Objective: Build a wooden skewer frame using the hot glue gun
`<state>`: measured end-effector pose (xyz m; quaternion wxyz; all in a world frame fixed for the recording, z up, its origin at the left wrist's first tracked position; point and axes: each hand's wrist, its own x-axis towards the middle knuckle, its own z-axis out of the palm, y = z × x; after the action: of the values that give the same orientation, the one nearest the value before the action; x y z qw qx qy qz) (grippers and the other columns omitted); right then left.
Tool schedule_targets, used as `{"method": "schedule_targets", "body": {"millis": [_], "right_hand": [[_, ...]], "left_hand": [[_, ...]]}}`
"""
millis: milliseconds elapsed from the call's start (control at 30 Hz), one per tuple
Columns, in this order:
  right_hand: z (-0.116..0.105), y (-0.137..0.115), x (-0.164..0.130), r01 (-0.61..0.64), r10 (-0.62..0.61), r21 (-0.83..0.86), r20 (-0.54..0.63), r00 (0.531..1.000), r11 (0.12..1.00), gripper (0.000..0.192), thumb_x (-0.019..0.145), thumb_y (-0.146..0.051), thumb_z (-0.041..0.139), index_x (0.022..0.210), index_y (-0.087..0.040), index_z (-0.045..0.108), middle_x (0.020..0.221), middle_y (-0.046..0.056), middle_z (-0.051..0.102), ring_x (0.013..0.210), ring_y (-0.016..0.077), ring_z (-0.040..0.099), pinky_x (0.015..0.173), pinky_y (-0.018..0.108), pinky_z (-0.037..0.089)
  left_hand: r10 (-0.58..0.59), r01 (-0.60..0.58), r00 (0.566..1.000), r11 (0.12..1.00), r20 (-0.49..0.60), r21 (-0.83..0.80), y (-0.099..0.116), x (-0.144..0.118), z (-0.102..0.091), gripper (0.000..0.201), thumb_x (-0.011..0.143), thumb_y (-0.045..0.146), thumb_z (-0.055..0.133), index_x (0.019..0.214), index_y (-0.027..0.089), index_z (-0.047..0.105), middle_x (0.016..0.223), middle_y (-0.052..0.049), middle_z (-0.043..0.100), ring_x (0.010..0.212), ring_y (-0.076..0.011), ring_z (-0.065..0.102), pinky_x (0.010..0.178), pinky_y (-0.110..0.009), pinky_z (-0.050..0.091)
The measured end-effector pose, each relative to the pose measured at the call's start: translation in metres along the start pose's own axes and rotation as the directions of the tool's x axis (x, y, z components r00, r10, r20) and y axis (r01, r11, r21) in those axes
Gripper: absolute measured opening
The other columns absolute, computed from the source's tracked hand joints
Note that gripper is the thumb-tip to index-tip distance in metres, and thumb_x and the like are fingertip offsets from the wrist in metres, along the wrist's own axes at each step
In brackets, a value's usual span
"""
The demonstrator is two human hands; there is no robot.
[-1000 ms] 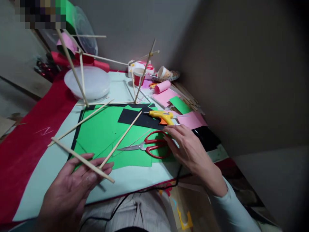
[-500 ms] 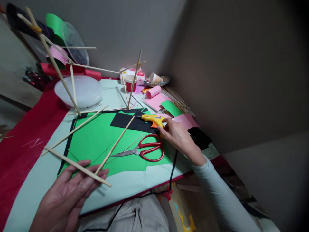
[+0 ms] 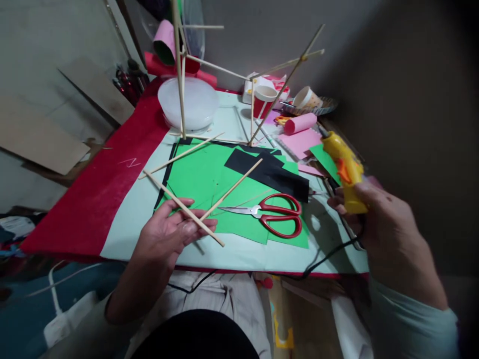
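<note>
Near the front of the table, my left hand (image 3: 170,234) grips two joined wooden sticks (image 3: 183,207) between thumb and fingers. They meet at an angle close to my fingertips. My right hand (image 3: 389,224) is closed round the grip of a yellow glue gun (image 3: 346,164) with an orange trigger, raised at the right with its nozzle tilted up and to the left. Between my hands, red-handled scissors (image 3: 279,214) lie on green paper (image 3: 198,172). A strip of black paper (image 3: 269,172) lies behind them. One more loose stick (image 3: 183,155) rests across the green sheet.
A stick frame (image 3: 219,67) stands at the back of the table. Around it are a white plastic lid (image 3: 189,104), a red paper cup (image 3: 264,102) and rolled pink paper (image 3: 300,123). The glue gun's black cord (image 3: 329,255) crosses the front right edge.
My right hand has picked the glue gun up off the table and carried it right, turning its nozzle upward. My left hand still holds the joined sticks. The camera view has shifted.
</note>
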<state>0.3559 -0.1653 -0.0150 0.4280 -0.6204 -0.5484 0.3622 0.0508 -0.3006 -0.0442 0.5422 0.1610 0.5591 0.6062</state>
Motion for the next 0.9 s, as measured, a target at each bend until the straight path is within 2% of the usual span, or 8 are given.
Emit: {"method": "schedule_targets", "body": {"millis": [100, 267, 400, 467, 567, 667, 800, 900], "right_hand": [[0.006, -0.015, -0.024, -0.169, 0.165, 0.171, 0.036, 0.986, 0.971, 0.019, 0.083, -0.042, 0.073, 0.093, -0.026, 0.073, 0.093, 0.011, 0.07, 0.076, 0.0216, 0.069, 0.049, 0.027, 0.052], [0.028, -0.025, -0.04, -0.101, 0.024, 0.228, 0.318, 0.948, 0.968, 0.018, 0.079, -0.032, 0.073, 0.096, -0.024, 0.072, 0.078, 0.005, 0.062, 0.067, 0.0188, 0.058, 0.055, 0.029, 0.051], [0.043, -0.02, -0.038, -0.076, -0.07, 0.223, 0.58, 0.812, 0.972, 0.022, 0.09, -0.033, 0.071, 0.11, -0.025, 0.072, 0.096, 0.004, 0.07, 0.071, 0.0149, 0.06, 0.063, 0.026, 0.05], [0.046, -0.018, -0.038, -0.059, -0.083, 0.183, 0.682, 0.727, 0.981, 0.018, 0.094, -0.035, 0.07, 0.109, -0.026, 0.073, 0.092, 0.002, 0.07, 0.071, 0.0145, 0.061, 0.065, 0.026, 0.051], [0.048, -0.017, -0.038, -0.058, -0.077, 0.144, 0.779, 0.623, 0.988, 0.018, 0.096, -0.038, 0.067, 0.108, -0.027, 0.074, 0.075, 0.0, 0.066, 0.07, 0.0158, 0.063, 0.065, 0.025, 0.052], [0.048, -0.017, -0.04, -0.106, -0.047, 0.127, 0.83, 0.556, 0.986, 0.02, 0.097, -0.04, 0.066, 0.111, -0.027, 0.073, 0.078, 0.001, 0.066, 0.067, 0.0145, 0.062, 0.061, 0.023, 0.052], [0.051, -0.019, -0.042, -0.103, -0.002, 0.067, 0.846, 0.534, 0.992, 0.02, 0.096, -0.043, 0.067, 0.107, -0.028, 0.074, 0.086, 0.002, 0.067, 0.063, 0.0122, 0.056, 0.054, 0.021, 0.047], [0.056, -0.02, -0.042, -0.022, -0.035, 0.056, 0.838, 0.545, 0.998, 0.021, 0.095, -0.047, 0.066, 0.102, -0.03, 0.076, 0.075, -0.001, 0.061, 0.059, 0.0116, 0.05, 0.05, 0.021, 0.041]], "left_hand": [[0.008, -0.008, 1.0, 1.0, 0.016, 0.009, 0.0, -0.001, 0.0, 0.048, 0.073, 0.016, 0.083, 0.113, 0.015, 0.058, 0.097, -0.01, 0.075, 0.087, -0.0267, 0.078, 0.079, -0.035, 0.067], [-0.014, 0.014, 0.999, 1.0, 0.03, -0.012, 0.002, -0.005, 0.002, 0.043, 0.076, 0.018, 0.081, 0.114, 0.014, 0.06, 0.096, -0.011, 0.075, 0.079, -0.0252, 0.077, 0.069, -0.033, 0.065], [-0.01, 0.012, 0.999, 0.999, 0.04, -0.046, 0.003, -0.008, 0.002, 0.045, 0.079, 0.022, 0.08, 0.117, 0.014, 0.058, 0.095, -0.012, 0.076, 0.078, -0.0264, 0.077, 0.066, -0.033, 0.065], [-0.012, 0.014, 1.0, 0.998, 0.026, -0.054, 0.003, -0.005, 0.001, 0.043, 0.081, 0.022, 0.077, 0.118, 0.013, 0.057, 0.095, -0.013, 0.077, 0.078, -0.0273, 0.078, 0.067, -0.034, 0.066], [0.009, -0.01, 1.0, 0.999, -0.014, -0.033, 0.005, 0.002, -0.001, 0.043, 0.082, 0.018, 0.075, 0.119, 0.012, 0.056, 0.097, -0.013, 0.077, 0.079, -0.0267, 0.079, 0.068, -0.03, 0.067], [0.04, -0.041, 0.997, 0.999, -0.062, -0.003, 0.008, 0.008, -0.001, 0.045, 0.083, 0.015, 0.074, 0.124, 0.011, 0.055, 0.099, -0.015, 0.078, 0.081, -0.0269, 0.079, 0.071, -0.028, 0.067], [0.022, -0.021, 0.995, 1.0, -0.096, 0.008, 0.011, 0.008, -0.002, 0.047, 0.083, 0.012, 0.072, 0.126, 0.009, 0.053, 0.099, -0.018, 0.078, 0.081, -0.0286, 0.08, 0.07, -0.027, 0.067], [0.001, -0.001, 0.995, 1.0, -0.096, -0.004, 0.012, 0.004, -0.006, 0.043, 0.084, 0.014, 0.068, 0.125, 0.007, 0.056, 0.099, -0.018, 0.078, 0.082, -0.0288, 0.08, 0.071, -0.028, 0.068]]}}
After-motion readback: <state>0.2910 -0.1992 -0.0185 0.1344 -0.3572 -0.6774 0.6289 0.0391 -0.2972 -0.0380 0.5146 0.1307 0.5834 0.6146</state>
